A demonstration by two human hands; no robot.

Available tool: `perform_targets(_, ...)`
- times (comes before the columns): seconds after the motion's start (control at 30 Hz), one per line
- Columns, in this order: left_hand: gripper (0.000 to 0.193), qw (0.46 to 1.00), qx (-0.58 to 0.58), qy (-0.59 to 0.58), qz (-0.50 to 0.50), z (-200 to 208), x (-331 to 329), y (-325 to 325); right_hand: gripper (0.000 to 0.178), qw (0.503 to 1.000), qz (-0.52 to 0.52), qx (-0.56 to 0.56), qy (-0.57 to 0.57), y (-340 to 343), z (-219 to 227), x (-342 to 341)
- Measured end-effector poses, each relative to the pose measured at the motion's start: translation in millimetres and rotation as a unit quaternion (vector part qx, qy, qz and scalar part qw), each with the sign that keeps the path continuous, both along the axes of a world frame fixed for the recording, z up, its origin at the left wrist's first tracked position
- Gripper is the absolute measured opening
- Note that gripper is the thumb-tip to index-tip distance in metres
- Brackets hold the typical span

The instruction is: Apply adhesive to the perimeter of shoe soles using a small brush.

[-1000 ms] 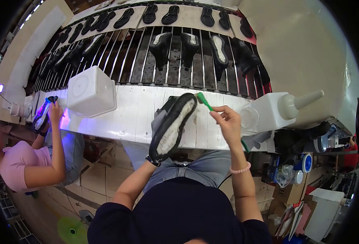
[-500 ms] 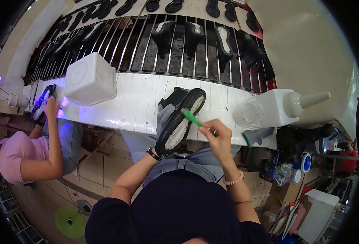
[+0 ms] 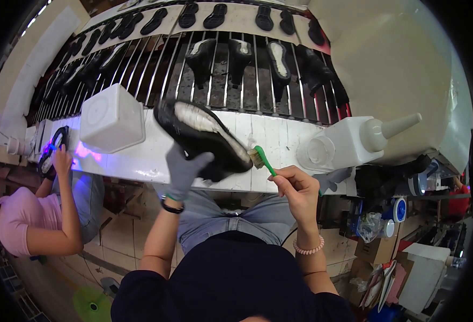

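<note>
My left hand, in a grey glove, grips a black shoe upper from its near side, lifted over the white bench. Its underside faces up and shows a pale inner bottom inside a black rim. Bare, my right hand pinches the handle of a small green brush. The brush's tan bristles are at the right end of the shoe upper, touching it or very close; I cannot tell which.
A white square container stands left on the bench; a white spouted bottle, a clear cup and a grey glove are right. Beyond, a roller conveyor carries shoe uppers; soles lie farther back. A co-worker sits left.
The shoe upper has swung round and up to the left, its lower end now toward the right. The left glove shows more fully. The brush has turned, bristles now at the shoe's right end.
</note>
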State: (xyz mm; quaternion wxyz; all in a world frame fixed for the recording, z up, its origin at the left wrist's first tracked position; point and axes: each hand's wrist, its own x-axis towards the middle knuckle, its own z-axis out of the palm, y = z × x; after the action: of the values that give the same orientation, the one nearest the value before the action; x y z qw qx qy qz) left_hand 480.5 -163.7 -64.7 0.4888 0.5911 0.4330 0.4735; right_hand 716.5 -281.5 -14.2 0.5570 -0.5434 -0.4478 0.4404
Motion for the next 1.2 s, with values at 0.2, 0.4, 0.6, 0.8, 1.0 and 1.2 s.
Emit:
perform_targets(0.2,0.074,0.961,-0.091,0.188,-0.178,-12.8,-15.1,49.3,0.01,0.998,-0.036,0.0,0.043,10.6,-13.6,4.7)
perform_targets(0.4,0.125,0.898,-0.017,0.374,-0.233,10.0,-17.0,7.6,0.011,0.996,-0.076,-0.008,0.051,12.1,-22.4,19.7)
perform_targets(0.6,0.122,0.688,0.174,0.652,-0.267,3.7,-38.0,-12.0,0.01,0.99,-0.115,-0.039,0.078,12.1,-37.2,27.5)
perform_targets(0.8,0.122,0.845,0.071,0.446,-0.287,-12.5,-47.9,-2.2,0.009,0.987,-0.1,-0.021,0.122,19.8,-42.3,19.7)
perform_targets(1.0,0.107,0.978,-0.097,-0.088,-0.163,-28.0,-28.0,11.1,0.01,0.984,-0.139,0.009,0.108,13.1,-36.7,22.5)
perform_targets(1.2,0.093,0.988,-0.033,-0.129,-0.074,-25.9,-36.6,98.1,0.012,0.981,-0.166,0.03,0.096,5.5,-33.5,37.9)
